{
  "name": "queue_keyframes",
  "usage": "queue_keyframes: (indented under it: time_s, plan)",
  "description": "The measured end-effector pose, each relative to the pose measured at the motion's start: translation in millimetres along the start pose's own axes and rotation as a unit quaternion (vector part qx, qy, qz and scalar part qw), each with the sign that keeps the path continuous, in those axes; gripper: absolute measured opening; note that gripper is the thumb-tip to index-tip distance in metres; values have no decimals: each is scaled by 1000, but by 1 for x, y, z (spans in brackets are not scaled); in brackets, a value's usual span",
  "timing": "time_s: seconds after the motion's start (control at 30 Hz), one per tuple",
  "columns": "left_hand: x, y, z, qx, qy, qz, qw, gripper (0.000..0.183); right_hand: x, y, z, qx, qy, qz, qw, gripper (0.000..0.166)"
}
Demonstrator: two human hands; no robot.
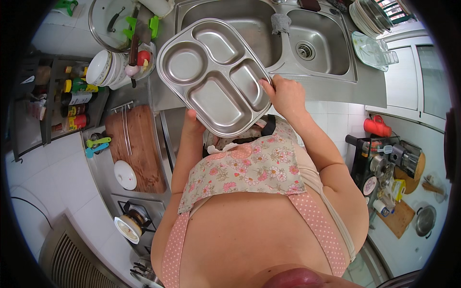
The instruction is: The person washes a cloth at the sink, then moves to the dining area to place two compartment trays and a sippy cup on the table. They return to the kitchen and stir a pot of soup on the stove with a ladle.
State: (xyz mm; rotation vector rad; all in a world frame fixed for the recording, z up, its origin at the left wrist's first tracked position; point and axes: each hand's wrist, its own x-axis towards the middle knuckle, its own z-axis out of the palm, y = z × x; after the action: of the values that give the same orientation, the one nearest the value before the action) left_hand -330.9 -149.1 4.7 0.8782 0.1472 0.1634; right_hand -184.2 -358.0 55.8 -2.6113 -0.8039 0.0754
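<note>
A stainless steel compartment tray point(223, 77) is held tilted between my two hands, above the counter's front edge and partly over the left sink bowl. Its several compartments face up and hold nothing. My right hand point(288, 94) grips the tray's right rim, with the thumb on top and the other fingers mostly hidden beneath. At the lower left rim is my left hand point(193, 122); its thumb shows at the edge and the tray hides the rest. A grey cloth point(281, 23) hangs over the divider of the double sink point(288, 68).
Left of the tray stand stacked white bowls point(99, 68), a glass lid point(108, 25) and a knife point(134, 50) in a green holder. A wooden cutting board point(138, 154) leans beyond the stove. Glasses on a glass tray point(371, 50) and stacked plates point(365, 18) are at the right.
</note>
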Motion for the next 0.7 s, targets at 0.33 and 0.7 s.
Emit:
queue_keyframes:
  time_s: [0.33, 0.7]
  plan:
    - [-5, -7, -14, -47, -7, 44, 998, 95, -1, 5, 0, 166, 16, 12, 986, 38]
    - [-22, 1, -32, -110, 125, 42, 985, 76, 9, 65, -39, 497, 118, 83, 856, 16]
